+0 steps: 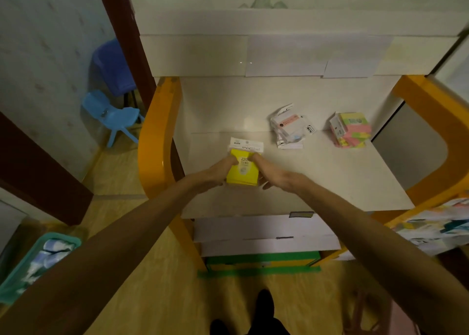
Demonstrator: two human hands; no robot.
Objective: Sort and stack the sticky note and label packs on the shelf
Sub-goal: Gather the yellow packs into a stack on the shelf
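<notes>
Left hand [220, 170] and right hand [264, 169] both grip the yellow sticky note pack [243, 168] at shelf [330, 177] centre-left. Square its edges, set flat — then add matching packs. Yellow block, white printed header. Label packs [289, 128] at 2 o'clock; pastel packs [351, 129] beyond.

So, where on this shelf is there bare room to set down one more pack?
Bare patches: the front right of the shelf, between the right hand and the orange frame; also the back left, behind the yellow pack that both hands hold. It is crowded at the back right, where the clear label packs and the pink and green stack sit.
</notes>
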